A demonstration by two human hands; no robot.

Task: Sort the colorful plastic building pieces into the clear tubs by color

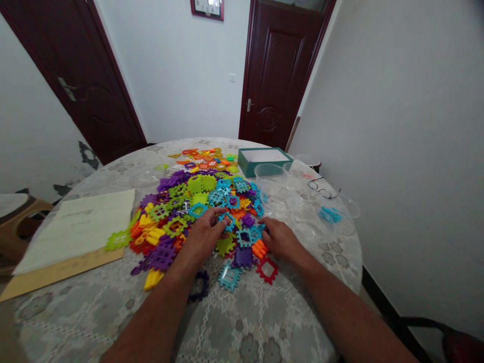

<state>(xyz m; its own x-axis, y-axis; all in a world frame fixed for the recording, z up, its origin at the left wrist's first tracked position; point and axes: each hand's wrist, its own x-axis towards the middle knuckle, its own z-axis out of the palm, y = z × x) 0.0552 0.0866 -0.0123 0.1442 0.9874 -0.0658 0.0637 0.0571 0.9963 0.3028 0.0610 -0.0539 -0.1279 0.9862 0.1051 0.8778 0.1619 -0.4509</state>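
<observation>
A big heap of colourful toothed plastic building tiles (198,184) covers the middle of the table. My left hand (206,232) is over the heap, thumb and fingers closed on a blue window-shaped building tile (227,222). To its right, my right hand (282,238) has its fingers curled, with thumb and index at the edge of another blue building tile (256,232). Just below lie an orange ribbed piece (259,248), a red square frame (267,270), a purple tile (244,257) and a light-blue window tile (229,276). My left forearm partly covers a dark frame (200,286).
Several clear plastic tubs (272,176) stand at the right, one with blue pieces (330,214) in it. Behind them is a green box (260,159). Eyeglasses (324,191) lie near the right edge. A pale board (77,222) lies at the left.
</observation>
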